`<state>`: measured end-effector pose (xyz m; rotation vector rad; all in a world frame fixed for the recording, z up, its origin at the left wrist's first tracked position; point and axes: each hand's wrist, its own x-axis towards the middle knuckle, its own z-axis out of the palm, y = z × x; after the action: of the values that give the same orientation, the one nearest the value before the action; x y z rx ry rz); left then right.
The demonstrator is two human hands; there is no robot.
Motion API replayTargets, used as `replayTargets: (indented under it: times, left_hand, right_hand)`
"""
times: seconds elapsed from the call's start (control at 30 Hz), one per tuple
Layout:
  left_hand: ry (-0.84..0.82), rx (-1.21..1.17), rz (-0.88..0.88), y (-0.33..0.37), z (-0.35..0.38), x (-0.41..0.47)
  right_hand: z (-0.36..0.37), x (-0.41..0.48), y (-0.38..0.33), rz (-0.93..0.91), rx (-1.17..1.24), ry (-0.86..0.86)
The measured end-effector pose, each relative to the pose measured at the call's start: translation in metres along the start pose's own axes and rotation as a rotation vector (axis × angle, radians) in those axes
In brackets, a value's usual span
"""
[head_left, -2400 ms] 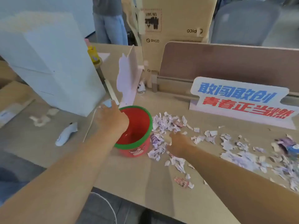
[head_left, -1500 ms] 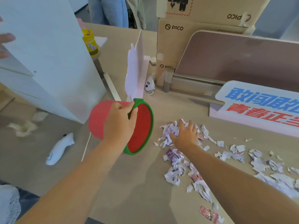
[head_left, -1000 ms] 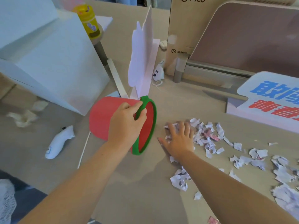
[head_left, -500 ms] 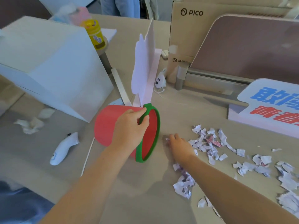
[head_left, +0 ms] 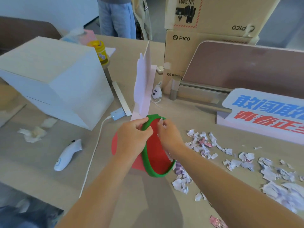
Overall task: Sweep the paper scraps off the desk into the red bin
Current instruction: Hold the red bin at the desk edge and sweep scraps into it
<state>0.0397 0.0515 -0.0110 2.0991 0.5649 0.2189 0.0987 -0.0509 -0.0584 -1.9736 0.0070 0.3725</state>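
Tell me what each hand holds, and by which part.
Left hand grips the bin by its green rim; right hand pinches a few scraps.

Beyond the right hand (head_left: 167, 137), the lower box (head_left: 181, 51) carries "PICO"; the upper box (head_left: 213, 15) shows "PICO" and "UN 3481" upside down. To the hand's right, the sign (head_left: 263, 112) reads blue "敢闯敢" and red "青春正", cut at the edge.

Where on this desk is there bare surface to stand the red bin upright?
Bare desk lies beyond the red bin, bordered by the pink card, divider rail and slogan sign. Another patch lies between the white cable and the bin. Right of the bin, paper scraps crowd the surface.
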Motion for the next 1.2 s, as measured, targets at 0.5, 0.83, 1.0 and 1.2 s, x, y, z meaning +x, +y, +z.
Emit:
replayTargets:
  times: [0.5,0.83,1.0,1.2]
  left_hand:
    - [-0.028,-0.035,-0.032,0.001,-0.005,-0.001]
    - [-0.023,0.041,0.039,0.000,0.009,-0.005]
    - [-0.036,0.093,0.067,0.002,0.015,0.007]
    - [0.011,0.076,0.029,0.001,0.011,0.017]
  right_hand:
    - [0.001,-0.017,0.005,-0.063,-0.031,-0.112]
    - [-0.028,-0.054,0.143,-0.179,-0.730,0.002]
    - [-0.019,-0.054,0.184,-0.359,-1.077,-0.135]
    - [-0.018,-0.031,0.188,-0.551,-1.101,-0.261]
